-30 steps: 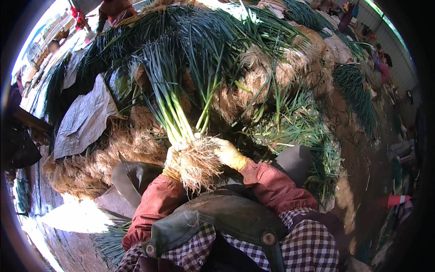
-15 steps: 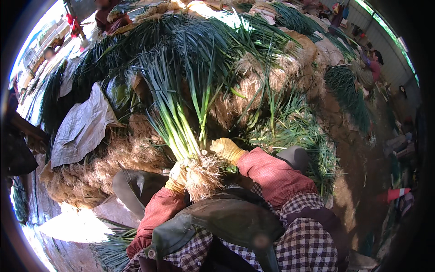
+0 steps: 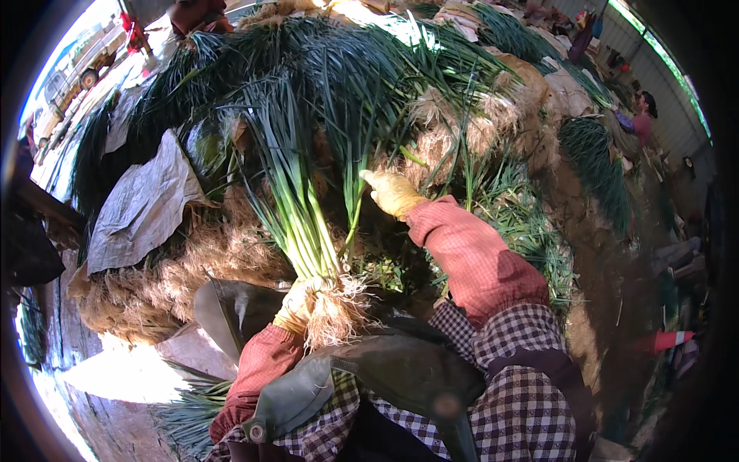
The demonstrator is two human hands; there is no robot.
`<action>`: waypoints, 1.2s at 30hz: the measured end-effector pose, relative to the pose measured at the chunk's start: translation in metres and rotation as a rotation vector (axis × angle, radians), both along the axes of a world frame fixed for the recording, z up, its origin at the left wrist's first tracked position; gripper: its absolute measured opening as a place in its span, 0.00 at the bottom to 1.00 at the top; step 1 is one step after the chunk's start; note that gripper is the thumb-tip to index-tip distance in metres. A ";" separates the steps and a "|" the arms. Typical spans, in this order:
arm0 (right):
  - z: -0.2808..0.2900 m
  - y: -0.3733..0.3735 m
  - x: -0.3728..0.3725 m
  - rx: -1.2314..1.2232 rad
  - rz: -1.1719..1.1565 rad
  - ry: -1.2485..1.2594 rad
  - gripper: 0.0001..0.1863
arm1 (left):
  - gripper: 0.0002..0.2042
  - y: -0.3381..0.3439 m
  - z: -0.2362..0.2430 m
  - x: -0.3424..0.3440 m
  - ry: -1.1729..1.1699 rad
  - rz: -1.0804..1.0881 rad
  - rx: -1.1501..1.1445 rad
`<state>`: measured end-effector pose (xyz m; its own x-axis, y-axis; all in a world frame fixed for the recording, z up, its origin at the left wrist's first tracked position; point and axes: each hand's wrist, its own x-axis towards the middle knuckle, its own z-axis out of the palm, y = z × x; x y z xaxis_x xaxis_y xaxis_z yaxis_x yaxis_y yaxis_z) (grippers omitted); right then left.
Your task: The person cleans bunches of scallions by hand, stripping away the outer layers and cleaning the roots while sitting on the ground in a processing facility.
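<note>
My left hand [image 3: 294, 308] in a yellow glove is closed round the base of a bunch of long green onions [image 3: 312, 231], just above their pale, stringy roots [image 3: 339, 316] over my lap. My right hand [image 3: 391, 192], also gloved, is higher up and to the right, pinching a single stalk at the bunch's right edge where its pale green turns to darker leaf. A dark green waterproof apron [image 3: 362, 369] lies beneath the bunch; some of my left fingers are hidden by the stalks and roots.
A big heap of onions [image 3: 200, 77] with hanging roots spans the front, with a pale sack [image 3: 138, 208] on its left. Loose leaves [image 3: 531, 239] lie at right, beside a red-and-white cone [image 3: 666, 339]. Another person [image 3: 643, 127] is far right; a vehicle [image 3: 69, 88] stands back left.
My right hand has left the root end and moved up along a stalk at the bunch's right side. My left hand and the bunch's roots have dropped slightly toward my lap.
</note>
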<state>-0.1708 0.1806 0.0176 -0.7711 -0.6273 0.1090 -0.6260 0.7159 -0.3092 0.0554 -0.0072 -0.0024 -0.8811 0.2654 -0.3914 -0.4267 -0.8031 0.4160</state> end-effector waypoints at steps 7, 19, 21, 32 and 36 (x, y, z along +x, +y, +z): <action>0.004 0.039 -0.066 0.091 -0.093 0.130 0.09 | 0.19 -0.005 0.013 0.012 -0.029 0.029 0.193; -0.011 -0.001 -0.041 0.060 0.052 0.254 0.05 | 0.23 -0.016 0.015 0.018 0.082 0.019 0.115; 0.025 0.006 -0.052 -0.054 -0.246 -0.028 0.06 | 0.26 -0.028 0.028 0.031 0.155 0.167 0.228; 0.009 0.057 0.019 -0.945 -0.120 -1.153 0.38 | 0.26 -0.011 0.013 -0.005 0.086 0.144 0.188; -0.023 -0.038 0.100 -1.022 0.184 -1.382 0.20 | 0.26 -0.011 0.020 0.001 0.057 0.127 0.179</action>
